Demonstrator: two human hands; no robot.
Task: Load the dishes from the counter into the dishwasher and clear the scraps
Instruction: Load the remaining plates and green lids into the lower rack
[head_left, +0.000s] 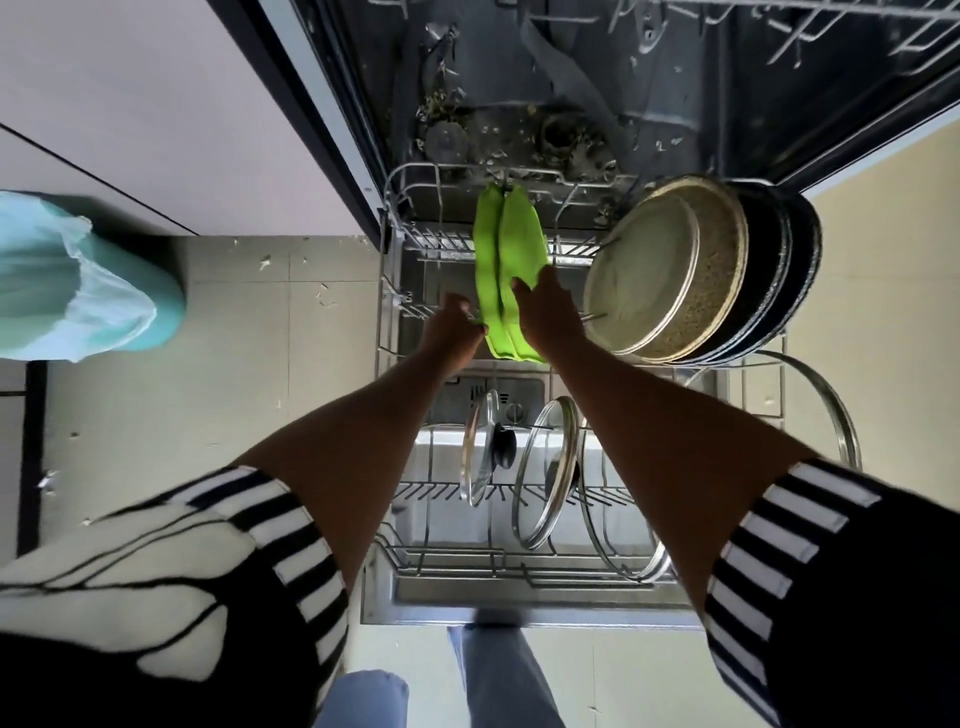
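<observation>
Two green plates upright in the rack, left hand pinching one, right hand gripping the other; three lids up front.

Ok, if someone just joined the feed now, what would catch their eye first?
The two bright green plates standing on edge mid-way along the pulled-out lower rack, gripped by the left hand and the right hand. Then the food scraps littering the dishwasher floor behind the rack, and the beige and black dishes leaning together at its right.
</observation>
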